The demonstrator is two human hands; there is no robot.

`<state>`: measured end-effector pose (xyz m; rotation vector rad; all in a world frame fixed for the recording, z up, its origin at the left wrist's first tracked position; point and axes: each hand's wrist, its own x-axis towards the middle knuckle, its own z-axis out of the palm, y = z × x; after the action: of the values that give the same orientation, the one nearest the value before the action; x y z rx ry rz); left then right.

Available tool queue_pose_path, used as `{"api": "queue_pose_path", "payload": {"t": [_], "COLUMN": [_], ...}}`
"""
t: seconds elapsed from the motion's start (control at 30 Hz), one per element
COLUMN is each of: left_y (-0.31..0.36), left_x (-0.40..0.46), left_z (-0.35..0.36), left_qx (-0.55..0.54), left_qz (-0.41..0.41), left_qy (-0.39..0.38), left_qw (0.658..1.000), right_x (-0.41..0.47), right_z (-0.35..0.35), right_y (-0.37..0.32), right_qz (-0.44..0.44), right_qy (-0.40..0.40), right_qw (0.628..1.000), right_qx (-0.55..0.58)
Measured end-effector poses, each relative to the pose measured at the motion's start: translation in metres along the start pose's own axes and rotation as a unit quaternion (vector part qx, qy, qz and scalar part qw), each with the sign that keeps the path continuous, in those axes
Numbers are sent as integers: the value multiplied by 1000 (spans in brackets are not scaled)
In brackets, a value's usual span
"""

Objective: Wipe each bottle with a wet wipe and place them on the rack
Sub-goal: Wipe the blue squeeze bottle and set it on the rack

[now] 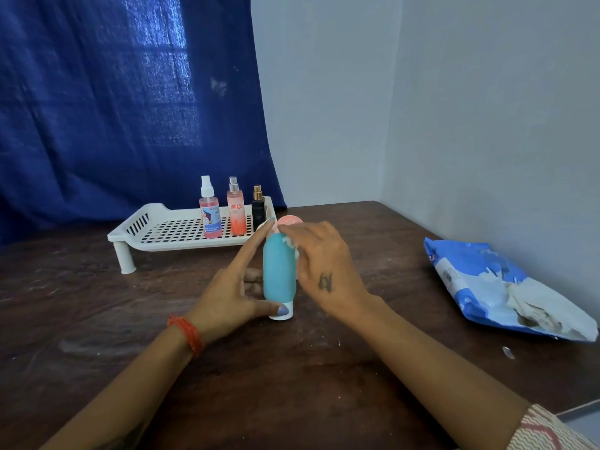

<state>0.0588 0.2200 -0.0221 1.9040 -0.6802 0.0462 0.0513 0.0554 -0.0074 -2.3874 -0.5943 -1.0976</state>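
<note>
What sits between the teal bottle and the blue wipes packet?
Only the right hand beside the teal bottle; then bare brown table to the blue wipes packet, head view.

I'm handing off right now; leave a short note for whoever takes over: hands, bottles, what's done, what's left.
Left hand holds the teal bottle standing cap-down on the table.
Right hand presses a wet wipe to its upper side.
Done: three spray bottles stand on the white rack.
Left: finish wiping the teal bottle, then rack it. A pink item behind the hands may need checking. Wipe pack lies to the right.
</note>
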Motion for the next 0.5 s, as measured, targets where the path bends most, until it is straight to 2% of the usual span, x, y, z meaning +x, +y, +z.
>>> {"api": "queue_pose_path", "payload": {"t": [0.1,0.17,0.3,0.37,0.43,0.5], "left_y": [-1,-2,-3,-4,-4,-4], "left_x": [-1,-1,-1,-1,0,0], "left_z": [-1,-2,-3,-4,-4,-4], "left_qx": [-2,-8,-17,-24,-22,-25], "left_qz": [3,4,-5,-11,-15,-21], "left_qy": [-3,-4,-9,-13,-12,-10], "left_qw": [1000,1000,1000,1000,1000,999], "right_x": [-4,-6,-2,0,-1,-4], "right_z": [-5,-7,-16,-19,-20,-17], "right_y": [0,2,7,7,6,3], "right_qz": [132,177,252,267,244,199], "right_qy": [-38,-54,-98,-42,14,-4], "right_qw": [986,971,943,932,924,932], "right_qx": [90,154,196,243,294,304]}}
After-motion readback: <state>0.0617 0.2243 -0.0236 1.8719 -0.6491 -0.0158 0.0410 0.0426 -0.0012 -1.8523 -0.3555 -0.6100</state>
